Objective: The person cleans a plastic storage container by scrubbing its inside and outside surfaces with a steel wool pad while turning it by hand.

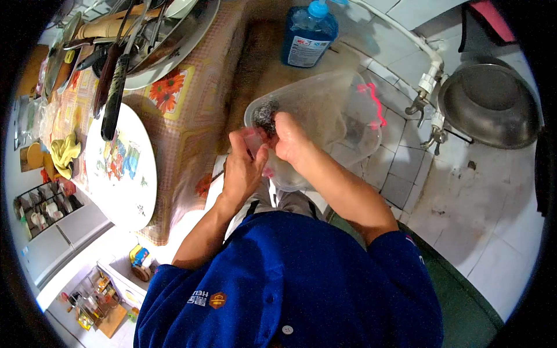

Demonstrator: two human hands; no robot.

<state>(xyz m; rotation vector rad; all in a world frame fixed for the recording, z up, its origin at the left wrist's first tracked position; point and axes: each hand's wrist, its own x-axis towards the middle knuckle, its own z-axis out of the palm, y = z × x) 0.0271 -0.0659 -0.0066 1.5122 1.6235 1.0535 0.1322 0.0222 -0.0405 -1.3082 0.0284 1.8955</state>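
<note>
Over a clear tub [310,101], likely light, slippery and best held by its rim, the right hand [293,139] grips a springy-looking scourer [266,112], the left hand [239,177] a pinkish piece [253,140].

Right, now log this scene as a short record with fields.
left hand: fingers around a small pinkish see-through piece, exact kind unclear
right hand: at a dark wiry scrubber
tub: clear plastic, one end under the hands
tub handle: pink, at the right end
bottle: blue, upright, beyond the tub
patterned tablecloth: at left, under a printed white plate
pan: dark, round, right of the taps
</note>
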